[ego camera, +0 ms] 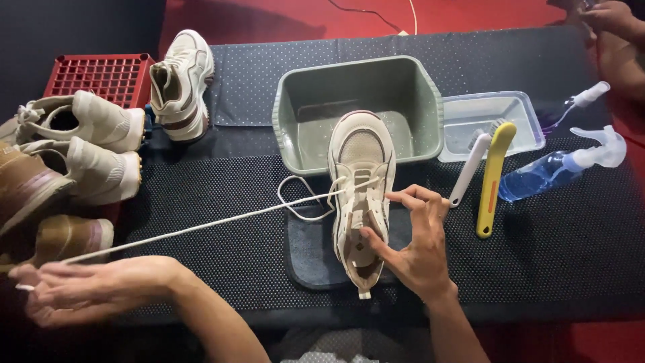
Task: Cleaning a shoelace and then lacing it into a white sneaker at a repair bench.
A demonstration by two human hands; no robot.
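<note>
Cream sneaker [361, 195] lying lengthwise at centre of dark dotted surface [557, 249], heel toward the wearer on a small dark mat [309, 252], toe resting up over the near rim of a grey-green tub [356, 107]. Right hand [416, 242] set against the sneaker's right side, thumb pushed into the collar opening, forefinger curled over near the eyelets, remaining fingers loosely spread; steadying rather than fully clenched. White shoelace [201, 227] running from the sneaker's eyelets in a taut line out to the lower left, with a slack loop lying just left of the tongue. Left hand [94, 286] far off at the lower-left edge, well apart from the sneaker, fingers pinched closed on the lace's end. Sneaker thus between the two hands, touching the right, joined to the left only by the lace.

To the right of the tub: clear shallow tray [521, 111], white-handled brush [470, 168] and yellow-handled brush [494, 178] leaning out of it onto the surface, blue spray bottle [557, 168] lying beside them, smaller spray bottle [578, 101] behind. At left: a lone sneaker [181, 84] beside a red crate [101, 77], several more shoes [80, 148] heaped at the edge. Another person's hand [615, 20] at the top-right corner.
</note>
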